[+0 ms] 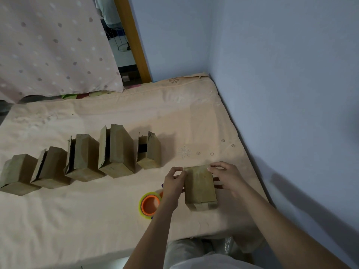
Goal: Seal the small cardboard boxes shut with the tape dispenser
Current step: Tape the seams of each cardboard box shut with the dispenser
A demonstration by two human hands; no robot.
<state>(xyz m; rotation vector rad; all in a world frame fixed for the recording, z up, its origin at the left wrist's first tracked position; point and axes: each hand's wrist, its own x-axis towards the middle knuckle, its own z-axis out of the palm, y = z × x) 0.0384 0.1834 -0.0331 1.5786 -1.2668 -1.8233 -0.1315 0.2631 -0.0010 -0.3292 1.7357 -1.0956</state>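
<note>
A small cardboard box (200, 186) lies flat on the peach bedsheet (97, 220) near the bed's right edge, its top flaps closed and a strip of tape visible across its near end. The left hand (173, 186) is at the box's left side, thumb and forefinger pinched together at the far left corner, though whether they pinch the box edge or a bit of tape cannot be told. The right hand (226, 176) grips the far right corner, fingers curled over the top edge and thumb along the side. Just left of the left wrist, the tape dispenser (150, 204) rests on the sheet, an orange hub inside a yellowish roll. Further left and behind, five more boxes (116, 152) stand in a row, at least four with flaps open. A dotted pink cloth (54, 45) hangs beyond the bed, and a pale blue wall (281, 74) runs along the right side.
</note>
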